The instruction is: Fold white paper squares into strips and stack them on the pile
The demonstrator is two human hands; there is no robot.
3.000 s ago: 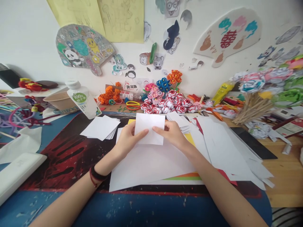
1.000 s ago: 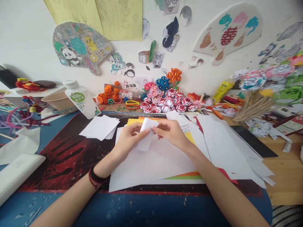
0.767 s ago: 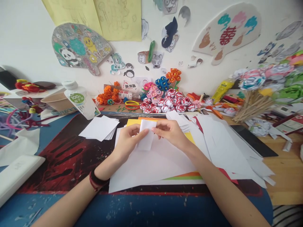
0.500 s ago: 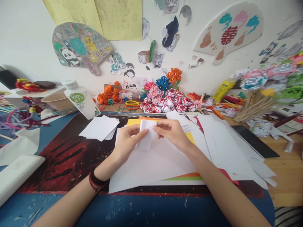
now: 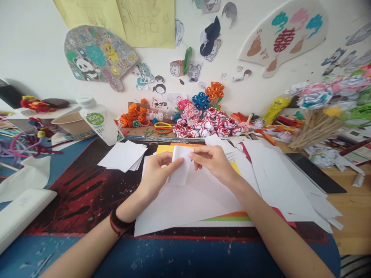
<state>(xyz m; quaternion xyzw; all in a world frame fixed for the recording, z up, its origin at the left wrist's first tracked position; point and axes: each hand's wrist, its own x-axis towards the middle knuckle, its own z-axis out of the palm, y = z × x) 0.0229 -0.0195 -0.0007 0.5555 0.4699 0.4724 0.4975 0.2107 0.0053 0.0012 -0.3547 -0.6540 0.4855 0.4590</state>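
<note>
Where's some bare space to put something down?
On the dark red mat, between the paper stack and the white case, or on the blue tabletop between the forearms; both show only specks and marks. It's crowded around the folded paper, with loose sheets on the right and flowers along the wall.

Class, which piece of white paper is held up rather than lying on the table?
The small narrow piece in the left hand, the right hand at its right edge; the square stack and large sheet lie flat.
</note>
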